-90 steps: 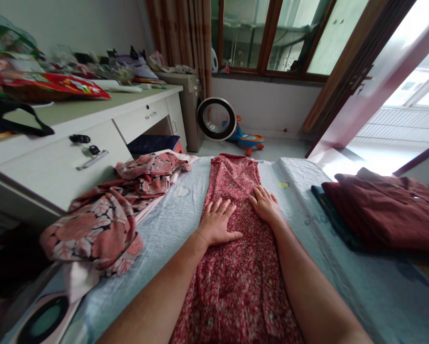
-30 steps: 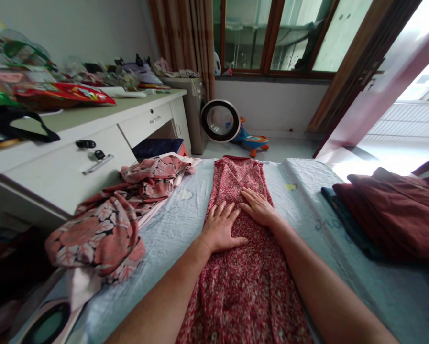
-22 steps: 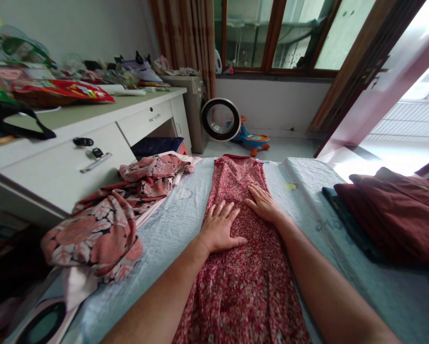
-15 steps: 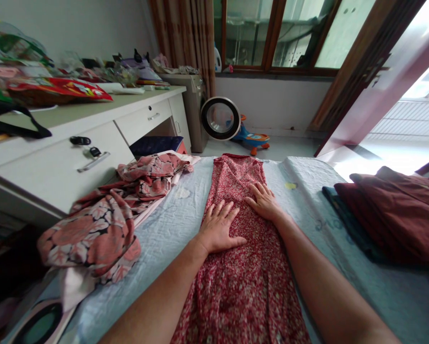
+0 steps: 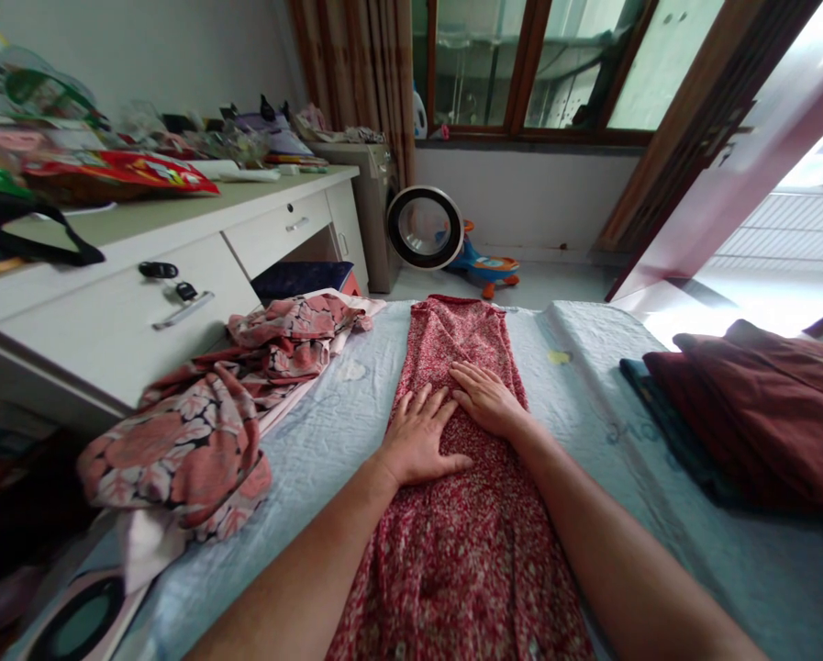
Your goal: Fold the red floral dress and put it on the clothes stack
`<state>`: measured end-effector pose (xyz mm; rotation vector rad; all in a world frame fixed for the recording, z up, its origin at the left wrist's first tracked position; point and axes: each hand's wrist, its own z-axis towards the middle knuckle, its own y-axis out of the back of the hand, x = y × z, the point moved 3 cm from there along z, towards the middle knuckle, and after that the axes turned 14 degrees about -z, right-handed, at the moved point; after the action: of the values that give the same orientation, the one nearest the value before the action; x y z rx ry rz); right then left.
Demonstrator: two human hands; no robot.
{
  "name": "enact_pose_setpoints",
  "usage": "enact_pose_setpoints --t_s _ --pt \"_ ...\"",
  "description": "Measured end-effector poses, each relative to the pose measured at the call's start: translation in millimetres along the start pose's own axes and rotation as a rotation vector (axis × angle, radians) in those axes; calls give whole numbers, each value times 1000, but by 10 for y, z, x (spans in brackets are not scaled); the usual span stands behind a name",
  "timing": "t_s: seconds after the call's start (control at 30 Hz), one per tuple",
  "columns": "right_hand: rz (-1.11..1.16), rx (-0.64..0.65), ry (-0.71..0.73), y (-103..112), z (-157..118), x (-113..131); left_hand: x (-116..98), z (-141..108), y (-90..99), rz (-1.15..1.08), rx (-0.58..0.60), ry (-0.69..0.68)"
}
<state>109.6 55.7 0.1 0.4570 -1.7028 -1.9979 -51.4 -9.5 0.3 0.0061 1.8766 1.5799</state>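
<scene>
On the sheet, the garment is touched by the left hand, fingers apart, and the right hand, opened flat.

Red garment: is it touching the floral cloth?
Apart. The head view shows a strip of blue sheet between the red garment and the floral cloth.

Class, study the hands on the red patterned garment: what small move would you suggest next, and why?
I would probably slide the right hand forward, palm down, towards the far end of the red patterned garment. That hand lies flat on the garment, close beside the left hand, and faint creases show ahead of it.
</scene>
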Motion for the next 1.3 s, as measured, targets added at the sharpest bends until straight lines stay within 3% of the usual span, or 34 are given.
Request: enact_pose_setpoints --t_s 0.3,0.5,0.6,0.67,0.8,0.87,0.97,1.1,1.3 --pt "-22 32 5 -29 6 -27 -34 -88 25 37 -67 -17" --pt "-42 37 5 -36 19 -21 85 -384 40 79 -23 14" --pt "-49 48 -5 -36 24 -19 170 -536 117 74 -15 26" --pt "-51 60 -9 -31 25 -15 170 -527 236 60 -70 32" --pt "-48 49 -6 -12 12 0 -36 -141 547 -32 -313 -36" --pt "-45 22 -3 -7 4 5 -176 180 615 -142 -349 -137" --pt "-52 -15 0 -16 1 5 -244 643 559 -276 -337 -202" --pt "-65 -20 7 -24 11 1 -8 977 328 -260 -291 -132" --pt "-47 42 -6 -1 17 4 408 973 161 -26 -232 5"
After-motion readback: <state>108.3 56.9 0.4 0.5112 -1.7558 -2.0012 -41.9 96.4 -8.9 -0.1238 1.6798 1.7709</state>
